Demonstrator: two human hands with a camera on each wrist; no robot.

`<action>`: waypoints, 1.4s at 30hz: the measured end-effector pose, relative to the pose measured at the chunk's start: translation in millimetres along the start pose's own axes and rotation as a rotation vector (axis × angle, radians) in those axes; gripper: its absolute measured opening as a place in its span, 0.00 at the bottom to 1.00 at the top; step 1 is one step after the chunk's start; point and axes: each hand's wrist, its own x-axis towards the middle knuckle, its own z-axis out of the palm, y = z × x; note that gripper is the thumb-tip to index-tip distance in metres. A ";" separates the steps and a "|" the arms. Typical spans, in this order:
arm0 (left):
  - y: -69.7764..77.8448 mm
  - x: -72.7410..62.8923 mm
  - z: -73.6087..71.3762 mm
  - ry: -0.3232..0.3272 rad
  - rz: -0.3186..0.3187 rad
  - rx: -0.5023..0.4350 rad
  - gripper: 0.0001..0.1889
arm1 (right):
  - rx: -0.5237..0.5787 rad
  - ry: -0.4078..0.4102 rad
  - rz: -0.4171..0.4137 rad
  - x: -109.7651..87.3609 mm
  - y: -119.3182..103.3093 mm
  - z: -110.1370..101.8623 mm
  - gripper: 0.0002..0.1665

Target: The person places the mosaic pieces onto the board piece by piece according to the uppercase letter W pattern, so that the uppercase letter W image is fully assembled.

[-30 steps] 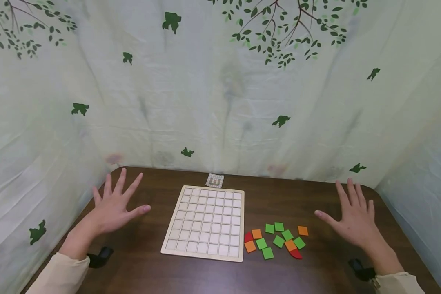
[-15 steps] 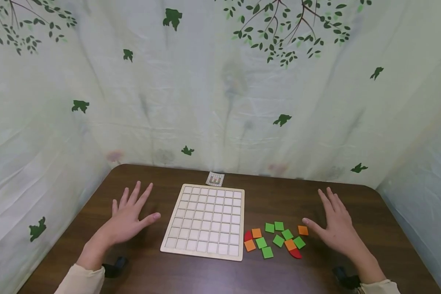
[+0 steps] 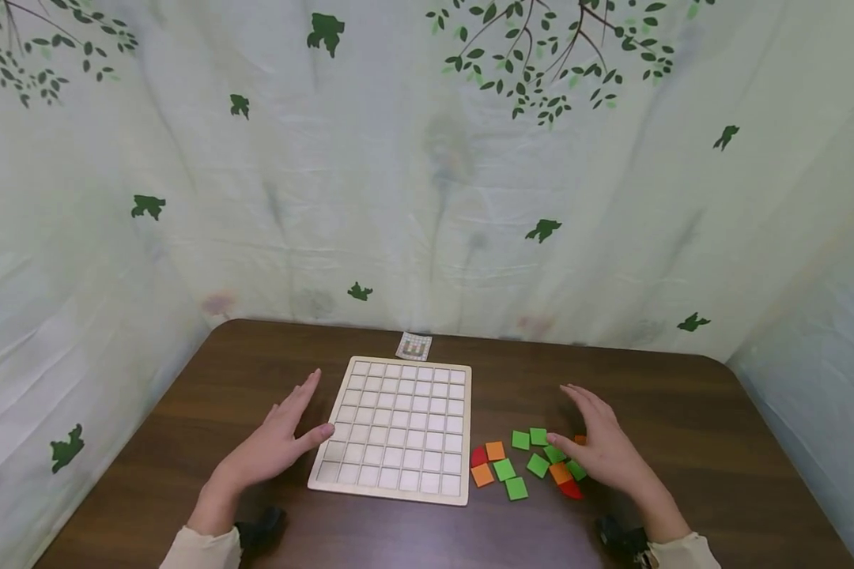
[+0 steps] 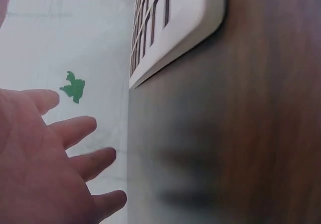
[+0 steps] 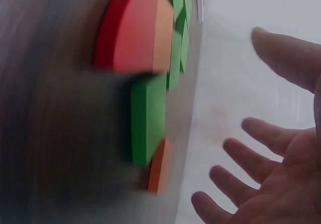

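A pale wooden grid board [image 3: 391, 499] with white square cells lies on the brown table, tilted slightly in the head view. My left hand [image 3: 273, 442] hovers at the board's left edge, fingers straight, thumb tip overlapping the rim; its palm [image 4: 40, 158] holds nothing. To the board's right lies a loose group of tiles: green squares [image 3: 516, 489], orange squares [image 3: 482, 475] and red rounded pieces [image 3: 571, 491]. Above the right part of that group is my right hand [image 3: 605, 446], fingers spread, holding nothing. It partly hides an orange tile and a green one.
A small printed card [image 3: 414, 346] lies behind the board at the table's back edge. A white curtain [image 3: 398, 197] with green leaf prints hangs round the back and sides of the table [image 3: 712, 442]. Each wrist wears a black camera [image 3: 622, 540].
Both hands have moved inward and lower, the left toward the board, the right over the tiles. The left fingers have come closer together. Board and tiles stay put.
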 end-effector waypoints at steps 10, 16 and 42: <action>-2.0 -0.9 14.5 -0.045 -0.035 0.008 0.57 | 0.014 -0.097 0.053 8.7 -12.3 15.3 0.38; -5.9 -1.2 20.0 -0.075 -0.008 0.003 0.60 | -0.010 -0.089 0.042 12.7 -14.2 21.1 0.24; -19.1 -3.7 25.7 -0.105 0.082 0.005 0.63 | -0.079 -0.130 0.060 17.6 -16.2 24.1 0.12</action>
